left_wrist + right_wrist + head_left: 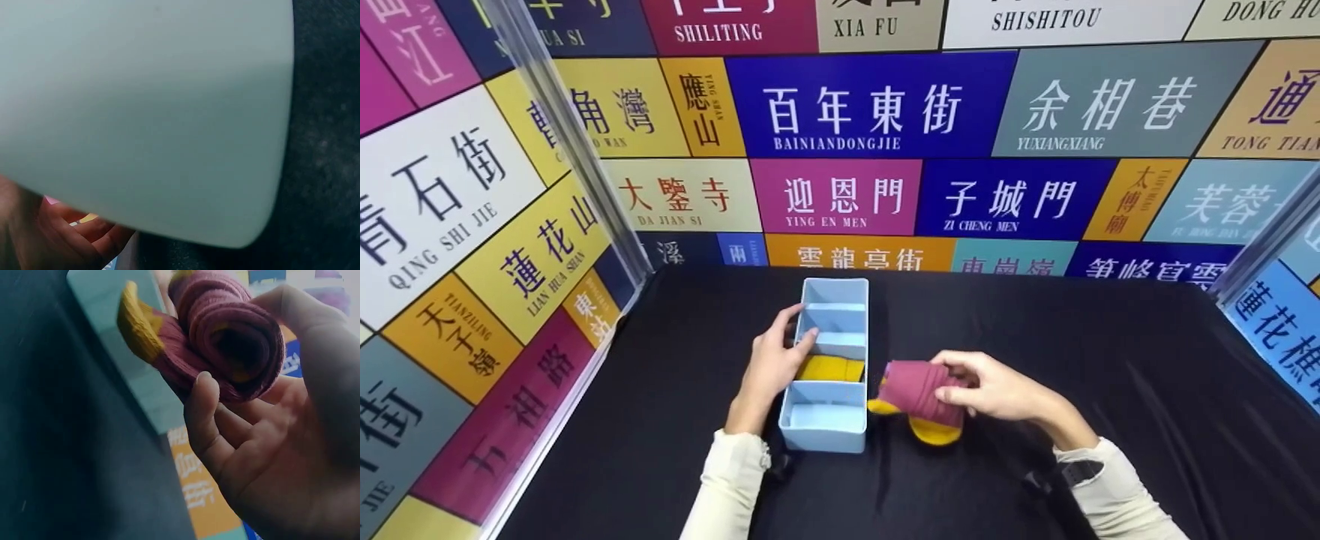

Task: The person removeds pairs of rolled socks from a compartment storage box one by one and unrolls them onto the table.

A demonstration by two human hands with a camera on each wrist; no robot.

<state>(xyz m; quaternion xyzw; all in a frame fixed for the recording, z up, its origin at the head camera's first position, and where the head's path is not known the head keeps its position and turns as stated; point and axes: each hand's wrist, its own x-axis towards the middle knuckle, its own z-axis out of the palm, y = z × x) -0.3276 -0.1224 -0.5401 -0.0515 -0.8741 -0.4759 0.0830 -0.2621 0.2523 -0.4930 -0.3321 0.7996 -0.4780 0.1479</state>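
A light blue box (823,416) with several compartments in a row stands on the dark cloth. My left hand (772,360) holds its left wall, thumb over the rim. Folded yellow fabric (829,368) lies in one compartment. Just right of the box, my right hand (990,382) grips a rolled maroon sock (919,386) with yellow parts. The right wrist view shows the rolled sock (236,337) end-on, with thumb and fingers around it and a yellow tip sticking out. In the left wrist view a pale, close surface hides most of the left hand (73,239).
Black cloth (1020,322) covers the table around the box. Behind it rises a panel of coloured signs (870,105), with more sign panels at the left and right. Clear strips (577,142) run up the left corner.
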